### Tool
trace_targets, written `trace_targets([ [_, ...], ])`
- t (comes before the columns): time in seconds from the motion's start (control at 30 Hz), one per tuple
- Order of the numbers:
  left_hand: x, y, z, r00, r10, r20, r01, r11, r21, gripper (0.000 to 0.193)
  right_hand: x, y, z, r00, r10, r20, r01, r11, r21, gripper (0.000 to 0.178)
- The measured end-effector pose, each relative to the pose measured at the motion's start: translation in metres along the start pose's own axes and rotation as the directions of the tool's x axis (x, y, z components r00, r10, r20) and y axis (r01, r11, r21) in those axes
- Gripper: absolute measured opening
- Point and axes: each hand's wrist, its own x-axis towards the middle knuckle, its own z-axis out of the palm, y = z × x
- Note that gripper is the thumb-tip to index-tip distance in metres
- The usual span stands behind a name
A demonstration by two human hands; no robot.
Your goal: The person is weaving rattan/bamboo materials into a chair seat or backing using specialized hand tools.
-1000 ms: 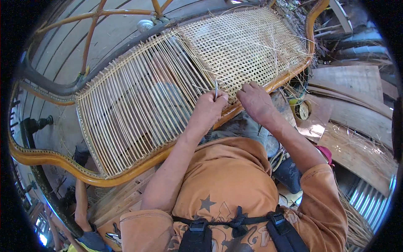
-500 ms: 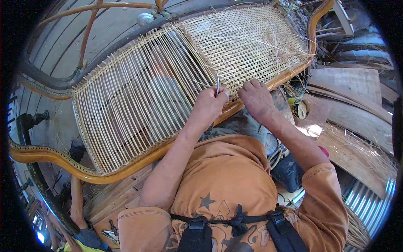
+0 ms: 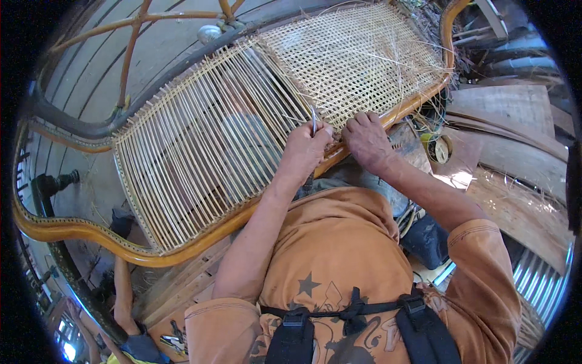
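My left hand is closed around a thin pointed metal tool, its tip standing up past the thumb. Beside it, my right hand has its fingers curled down at the near wooden rail; what they grip, if anything, is hidden. Both hands are at the near edge of a curved wooden frame. To the right, a finished-looking cane mesh fills the frame, with loose strands lying over it. On the left, parallel cane strands span between the rails with gaps between them.
Wooden boards and a round yellow-edged container lie to the right. Corrugated metal sheet is at the lower right. Another person's arm shows at lower left, near small tools. Curved rattan poles stand behind the frame.
The view has shifted slightly, so the frame's left end and the floor appear a little further right. Both hands stay at the near rail, and my left hand keeps the pointed tool.
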Motion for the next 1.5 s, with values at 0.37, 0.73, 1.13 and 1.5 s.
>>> trace_targets([
  [0.37,0.025,0.028,-0.017,0.973,0.232,-0.014,-0.129,0.588,0.798,0.027,-0.072,0.061,-0.048,0.706,0.694,-0.145,-0.413,0.569,0.711,0.016],
  [0.73,0.043,0.014,-0.009,0.961,0.222,0.167,-0.205,0.160,0.965,0.027,-0.244,-0.015,0.069,0.387,0.859,0.337,-0.811,0.143,0.567,0.018],
  [1.13,0.047,0.016,-0.007,0.987,0.057,0.148,-0.158,0.306,0.939,0.031,-0.273,-0.090,0.107,0.330,0.618,0.714,-0.915,0.022,0.404,0.031],
  [1.5,0.046,0.026,-0.018,0.992,0.000,0.123,-0.113,0.393,0.913,0.032,-0.271,-0.057,0.032,0.534,0.393,0.749,-0.787,-0.093,0.610,0.033],
])
